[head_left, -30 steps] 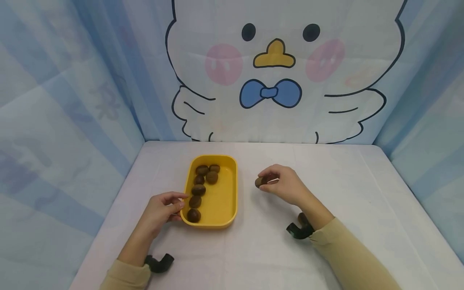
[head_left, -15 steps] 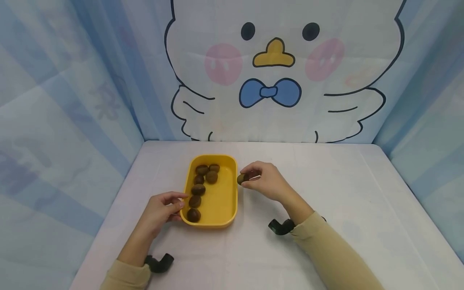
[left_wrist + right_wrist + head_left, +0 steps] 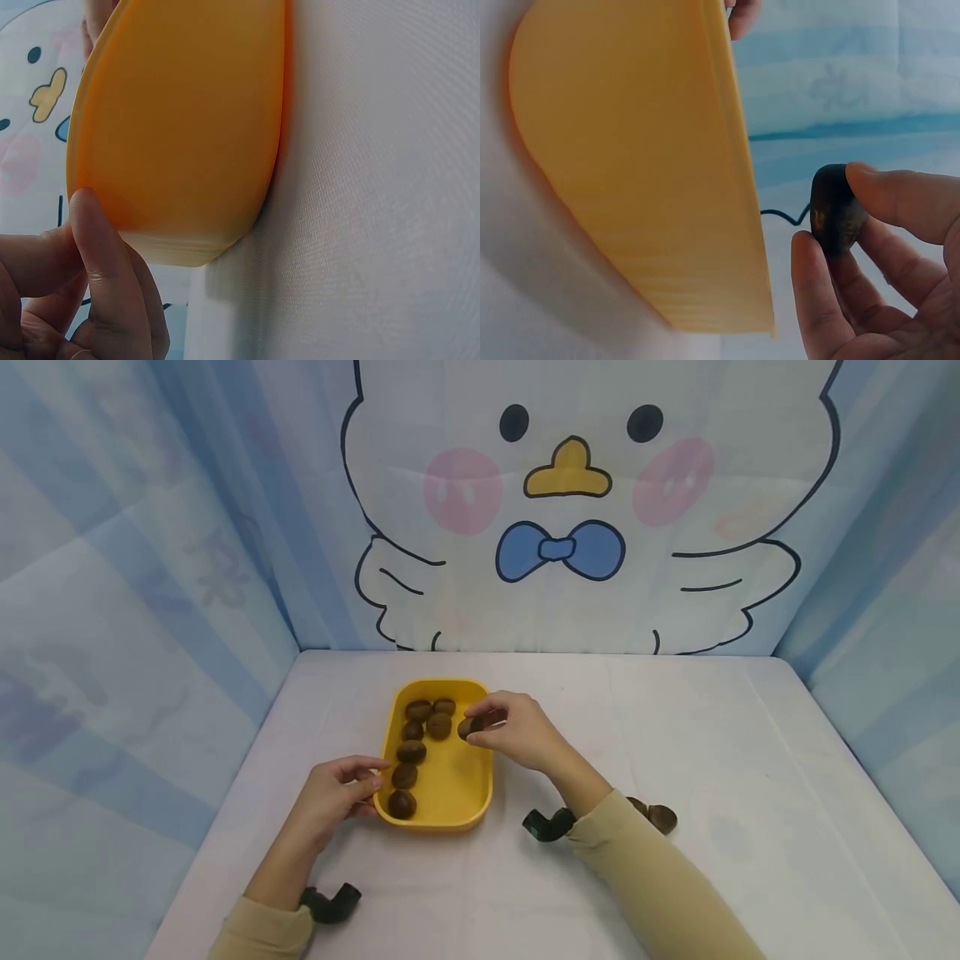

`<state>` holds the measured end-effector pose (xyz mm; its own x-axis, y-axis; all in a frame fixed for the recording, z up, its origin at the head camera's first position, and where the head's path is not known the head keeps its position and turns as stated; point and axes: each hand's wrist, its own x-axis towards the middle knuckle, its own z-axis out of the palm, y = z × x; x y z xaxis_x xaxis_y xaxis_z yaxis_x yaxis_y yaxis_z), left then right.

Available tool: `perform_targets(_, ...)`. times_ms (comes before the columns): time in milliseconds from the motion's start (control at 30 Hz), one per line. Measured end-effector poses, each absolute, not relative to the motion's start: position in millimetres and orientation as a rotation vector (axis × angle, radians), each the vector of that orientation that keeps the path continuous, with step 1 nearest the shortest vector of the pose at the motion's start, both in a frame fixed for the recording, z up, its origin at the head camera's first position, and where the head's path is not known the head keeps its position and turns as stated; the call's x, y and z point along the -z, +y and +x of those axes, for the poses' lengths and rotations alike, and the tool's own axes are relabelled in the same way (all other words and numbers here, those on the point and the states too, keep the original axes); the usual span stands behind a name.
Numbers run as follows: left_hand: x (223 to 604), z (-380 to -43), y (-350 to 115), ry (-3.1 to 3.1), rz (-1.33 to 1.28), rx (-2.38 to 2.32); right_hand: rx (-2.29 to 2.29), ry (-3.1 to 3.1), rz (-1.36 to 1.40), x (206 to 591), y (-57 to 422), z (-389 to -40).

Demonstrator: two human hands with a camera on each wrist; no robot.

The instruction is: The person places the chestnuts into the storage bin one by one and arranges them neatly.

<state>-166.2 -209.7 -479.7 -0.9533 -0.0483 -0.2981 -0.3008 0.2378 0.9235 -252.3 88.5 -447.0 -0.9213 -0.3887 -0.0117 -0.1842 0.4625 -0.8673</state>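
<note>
A yellow tray [image 3: 453, 785] sits on the white table, with several brown chestnuts [image 3: 411, 752] along its left side and top left corner. My left hand [image 3: 341, 793] holds the tray's left rim; in the left wrist view its fingertips [image 3: 86, 206] meet the tray wall just at the rim. Between thumb and fingertips, my right hand [image 3: 525, 731] pinches one chestnut [image 3: 836, 210], which hangs over the tray's inside near the right rim. In the right wrist view the tray's outer wall [image 3: 630, 165] hides what lies inside.
Two more chestnuts [image 3: 663, 819] show on the table beside the right sleeve [image 3: 645, 868], one partly covered by it. A dark curved piece [image 3: 547, 825] is at the right wrist, another [image 3: 333, 903] at the left. Patterned curtains [image 3: 150, 610] enclose the table's back and sides.
My right hand has moved left with its chestnut, from the table beside the tray to over the tray. Two chestnuts behind the right forearm have come into sight. The left hand stays put.
</note>
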Motion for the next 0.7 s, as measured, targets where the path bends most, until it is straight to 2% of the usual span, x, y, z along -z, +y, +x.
perform_targets(700,480,-167,-211,2.309,-0.338,-1.788,1.277,2.552,-0.6,455,46,-264)
